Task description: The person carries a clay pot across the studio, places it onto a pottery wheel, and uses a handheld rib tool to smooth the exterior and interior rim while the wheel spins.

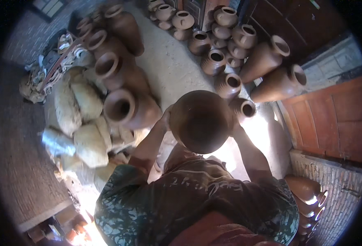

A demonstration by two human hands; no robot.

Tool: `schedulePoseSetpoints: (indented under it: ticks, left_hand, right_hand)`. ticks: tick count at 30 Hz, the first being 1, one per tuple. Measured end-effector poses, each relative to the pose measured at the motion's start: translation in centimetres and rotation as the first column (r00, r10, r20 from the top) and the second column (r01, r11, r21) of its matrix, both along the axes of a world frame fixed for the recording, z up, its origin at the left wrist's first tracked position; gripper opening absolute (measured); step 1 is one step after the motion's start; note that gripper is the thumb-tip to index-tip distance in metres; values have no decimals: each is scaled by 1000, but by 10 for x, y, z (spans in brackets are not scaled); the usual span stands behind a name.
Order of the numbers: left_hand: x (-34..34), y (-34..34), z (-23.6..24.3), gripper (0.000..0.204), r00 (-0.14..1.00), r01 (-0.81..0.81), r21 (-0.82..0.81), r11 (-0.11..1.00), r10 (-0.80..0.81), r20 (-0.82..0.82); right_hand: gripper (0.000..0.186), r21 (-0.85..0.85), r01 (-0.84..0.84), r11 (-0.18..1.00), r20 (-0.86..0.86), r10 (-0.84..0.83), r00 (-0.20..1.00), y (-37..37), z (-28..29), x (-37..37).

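Between my two hands is a large round brown clay pot [199, 106], held up in front of my body. My left hand [167, 119] is pressed to its left side, and my right hand [234, 124] clasps the opposite side. Most of the fingers are hidden behind the pot's wall. Its lower middle is in dark shadow, so I cannot tell whether a mouth or a base faces me. A tall clay jar [142, 108] stands just left of my left hand. Past my right hand sits a smaller clay jar [243, 107] with a dark round mouth.
Several tall jars line the left of the concrete floor [170, 67], beside stacked pale clay lumps [91, 143]. Along the right stand ribbed pots [213, 62] and long leaning jars [267, 59]. A reddish wooden panel [332, 117] bounds the right side; more jars [306, 190] lie below it.
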State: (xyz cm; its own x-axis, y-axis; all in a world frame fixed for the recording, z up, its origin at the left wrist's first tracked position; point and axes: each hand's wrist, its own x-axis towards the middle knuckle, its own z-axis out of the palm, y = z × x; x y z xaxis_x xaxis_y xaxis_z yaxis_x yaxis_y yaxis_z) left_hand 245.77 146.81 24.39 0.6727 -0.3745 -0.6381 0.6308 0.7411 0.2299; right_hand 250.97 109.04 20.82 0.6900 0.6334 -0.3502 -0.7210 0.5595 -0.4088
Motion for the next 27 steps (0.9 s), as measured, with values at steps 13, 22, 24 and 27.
schedulePoseSetpoints:
  ticks: [13, 22, 24, 27]
  left_hand:
    - [352, 152, -82, 53, 997, -77, 175, 982, 76, 15]
    - [492, 221, -203, 55, 970, -138, 278, 950, 187, -158]
    - [519, 234, -237, 56, 965, -124, 291, 949, 184, -187]
    - [553, 252, -290, 57, 960, -88, 296, 951, 160, -230]
  right_hand:
    - [56, -16, -52, 999, -133, 50, 990, 172, -26, 363]
    - [58, -114, -66, 991, -526, -4, 850, 256, -136, 534]
    - [58, -133, -40, 990, -599, -49, 799, 272, -164, 561]
    - [59, -174, -16, 985, -657, -104, 747, 295, -208, 589]
